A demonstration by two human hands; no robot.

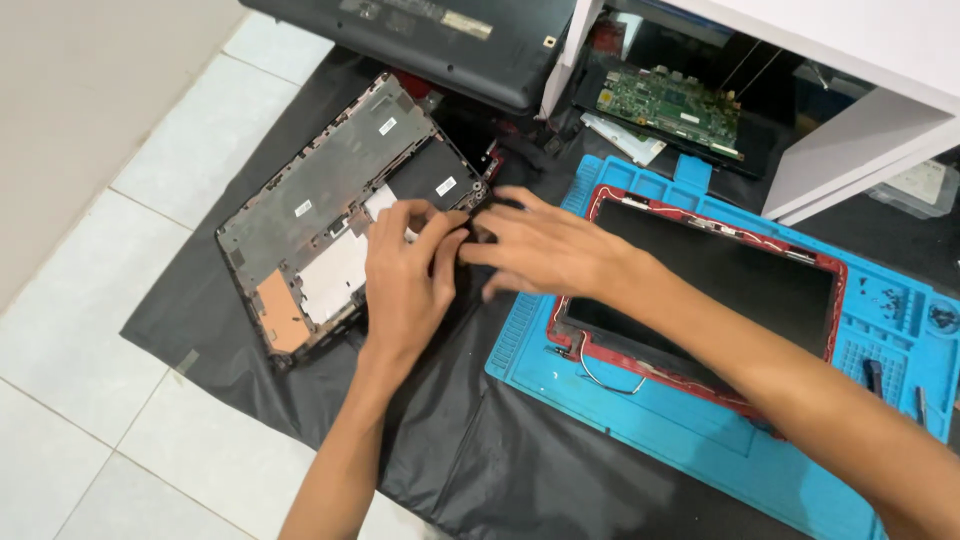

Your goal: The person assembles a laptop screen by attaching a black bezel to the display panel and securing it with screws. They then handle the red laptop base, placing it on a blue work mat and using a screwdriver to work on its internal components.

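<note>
An opened laptop base shell [330,190], grey inside with white and copper patches, lies tilted on a black sheet [470,440]. My left hand [405,275] rests on its right edge, fingers curled over the rim near the corner. My right hand [545,250] reaches in from the right, fingers spread and slightly blurred, fingertips meeting the left hand at the shell's right corner. What sits between the fingertips is hidden. A laptop screen panel in a red frame [700,270] lies on a blue work mat [620,420] under my right forearm.
A closed dark laptop [440,40] lies at the top. A green circuit board [670,105] sits under a white table leg [850,150]. Small tools [875,375] lie in the blue mat's tray on the right. White floor tiles [90,300] extend to the left.
</note>
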